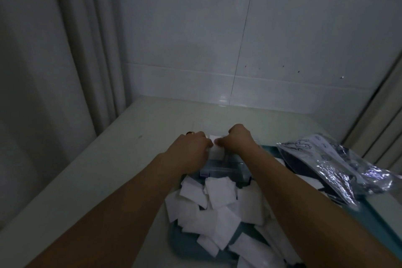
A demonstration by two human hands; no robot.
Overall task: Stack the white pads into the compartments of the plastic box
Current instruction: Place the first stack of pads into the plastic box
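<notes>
Left hand (pixel 191 150): reaches forward over the far end of the plastic box (pixel 224 168), fingers curled down onto a small stack of white pads (pixel 217 150), touching it from the left; fingertips mostly hidden behind the hand's back. Right hand (pixel 239 139): knuckles up, fingers bent and pinching the same stack from the right, thumb tip meeting the pads just beside the left hand. Stack of white pads: held upright between both hands, lower edge at the box's top; which compartment it stands over cannot be told. Plastic box: clear with a bluish tint, a small purple latch on its near edge, lying between the forearms on a teal tray (pixel 374 213). Loose white pads (pixel 217 209): a heap of square pieces, overlapping at all angles, filling the tray nearer the person. Foil bag (pixel 339 165): crinkled, silvery, with a white printed panel showing line drawings; any writing is too small and dim to read. It lies on the tray's right side. Table (pixel 108 169): pale, against a white tiled wall (pixel 195 39); a curtain (pixel 76 50) hangs at left.
</notes>
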